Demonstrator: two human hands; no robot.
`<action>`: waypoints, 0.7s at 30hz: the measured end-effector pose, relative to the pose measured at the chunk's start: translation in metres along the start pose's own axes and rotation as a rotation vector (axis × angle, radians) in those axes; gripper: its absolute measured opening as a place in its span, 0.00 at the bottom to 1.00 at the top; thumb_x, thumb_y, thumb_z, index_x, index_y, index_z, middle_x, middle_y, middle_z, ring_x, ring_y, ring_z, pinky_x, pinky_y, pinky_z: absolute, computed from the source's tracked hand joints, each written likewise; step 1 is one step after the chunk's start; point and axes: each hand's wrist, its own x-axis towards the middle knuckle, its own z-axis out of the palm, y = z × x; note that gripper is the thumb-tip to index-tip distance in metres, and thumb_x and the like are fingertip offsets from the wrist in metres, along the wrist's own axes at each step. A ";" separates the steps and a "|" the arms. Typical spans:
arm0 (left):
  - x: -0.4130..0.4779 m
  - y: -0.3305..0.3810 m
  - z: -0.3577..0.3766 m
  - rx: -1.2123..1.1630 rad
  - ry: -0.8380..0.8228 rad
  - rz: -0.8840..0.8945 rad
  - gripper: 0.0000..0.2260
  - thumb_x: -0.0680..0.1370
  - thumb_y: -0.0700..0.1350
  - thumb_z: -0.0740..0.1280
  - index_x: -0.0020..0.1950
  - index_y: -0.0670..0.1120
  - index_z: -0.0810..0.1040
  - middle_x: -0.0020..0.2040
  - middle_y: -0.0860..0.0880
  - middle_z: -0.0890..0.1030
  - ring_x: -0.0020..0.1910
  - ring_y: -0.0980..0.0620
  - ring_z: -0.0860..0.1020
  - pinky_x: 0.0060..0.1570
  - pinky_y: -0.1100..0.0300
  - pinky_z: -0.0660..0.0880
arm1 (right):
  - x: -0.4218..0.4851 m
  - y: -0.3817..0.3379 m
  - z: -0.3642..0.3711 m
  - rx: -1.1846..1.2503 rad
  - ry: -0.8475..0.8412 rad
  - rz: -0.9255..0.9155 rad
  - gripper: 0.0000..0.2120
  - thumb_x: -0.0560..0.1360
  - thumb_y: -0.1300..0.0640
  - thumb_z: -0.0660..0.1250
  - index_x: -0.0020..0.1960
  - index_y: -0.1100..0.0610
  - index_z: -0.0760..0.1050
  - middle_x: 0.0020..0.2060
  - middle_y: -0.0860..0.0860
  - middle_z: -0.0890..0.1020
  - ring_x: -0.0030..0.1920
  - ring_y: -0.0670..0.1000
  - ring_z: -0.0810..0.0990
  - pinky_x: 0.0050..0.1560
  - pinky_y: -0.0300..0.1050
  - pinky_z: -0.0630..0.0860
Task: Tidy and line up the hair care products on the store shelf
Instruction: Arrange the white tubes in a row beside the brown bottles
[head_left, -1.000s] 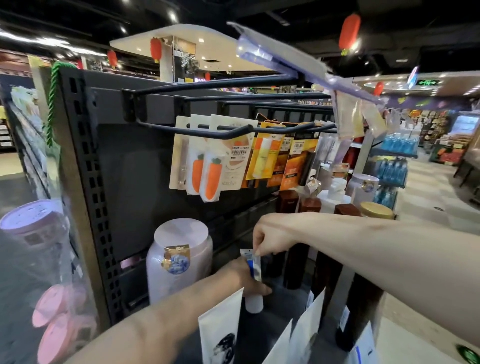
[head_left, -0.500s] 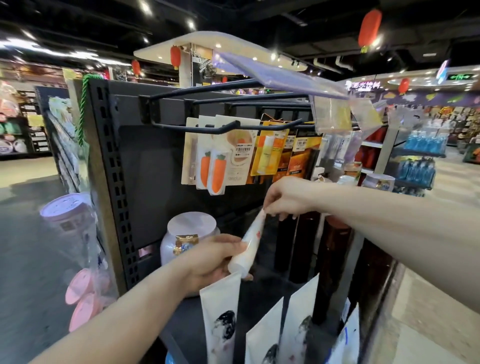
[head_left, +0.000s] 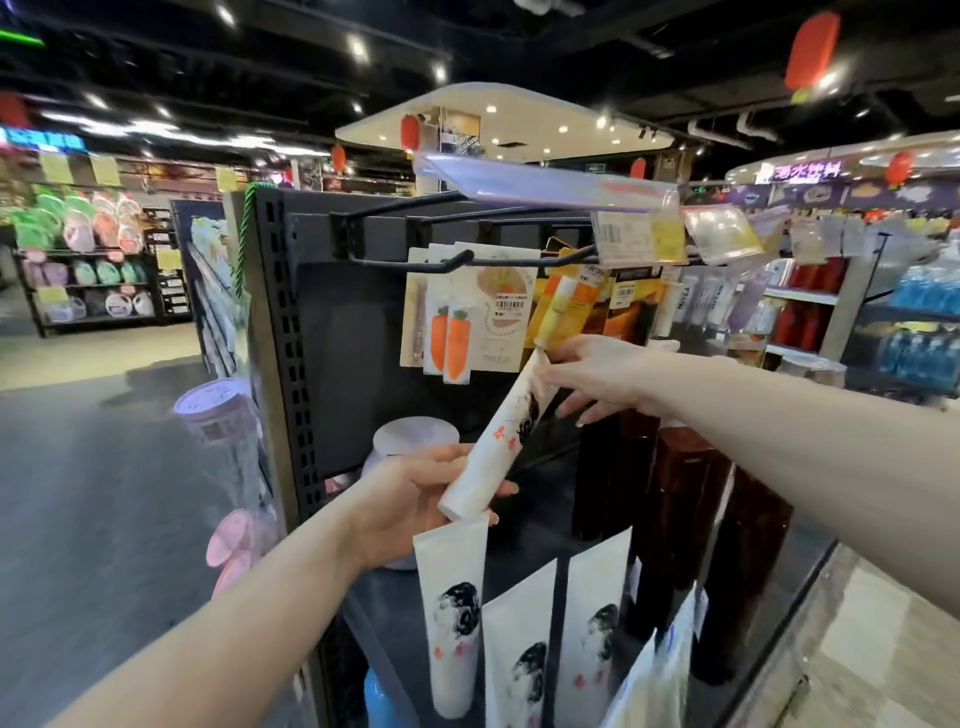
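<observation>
A white tube (head_left: 500, 437) with red characters and a dark ink picture is held up, tilted, above the shelf. My left hand (head_left: 415, 499) grips its capped lower end. My right hand (head_left: 592, 382) pinches its flat upper end between thumb and fingers. Below stand several matching white tubes (head_left: 451, 613) at the shelf's front. Tall dark brown bottles (head_left: 680, 525) line the shelf (head_left: 535, 530) on the right. A pale lilac jar (head_left: 410, 439) sits behind my left hand.
Black metal hooks (head_left: 467, 260) stick out overhead, holding carrot-printed cards (head_left: 457, 343) and orange packets (head_left: 571, 301). A clear price-tag strip (head_left: 545, 182) runs above them. The black perforated upright (head_left: 283, 364) bounds the shelf on the left. Aisle floor lies left and right.
The tube has been lifted off the shelf and raised, both hands rising with it. The view has tipped upward and moved right.
</observation>
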 end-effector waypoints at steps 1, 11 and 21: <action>0.000 -0.001 0.000 0.003 -0.004 -0.001 0.19 0.72 0.40 0.63 0.63 0.42 0.72 0.53 0.37 0.80 0.37 0.44 0.80 0.40 0.53 0.79 | 0.000 0.000 0.001 -0.005 0.003 0.006 0.22 0.78 0.49 0.61 0.70 0.54 0.64 0.54 0.53 0.76 0.50 0.51 0.81 0.44 0.44 0.80; -0.005 -0.004 0.003 0.175 0.172 -0.006 0.12 0.75 0.38 0.63 0.56 0.44 0.80 0.51 0.43 0.81 0.47 0.48 0.79 0.57 0.50 0.73 | -0.007 0.002 -0.010 0.017 -0.074 -0.105 0.11 0.73 0.53 0.69 0.52 0.59 0.77 0.48 0.55 0.82 0.47 0.52 0.82 0.48 0.45 0.81; -0.048 -0.002 0.040 0.838 0.519 0.160 0.12 0.74 0.54 0.67 0.46 0.47 0.82 0.44 0.47 0.83 0.44 0.53 0.80 0.48 0.61 0.75 | -0.030 -0.003 0.010 -0.481 -0.134 -0.369 0.07 0.71 0.50 0.71 0.42 0.54 0.79 0.37 0.45 0.80 0.37 0.41 0.78 0.36 0.30 0.74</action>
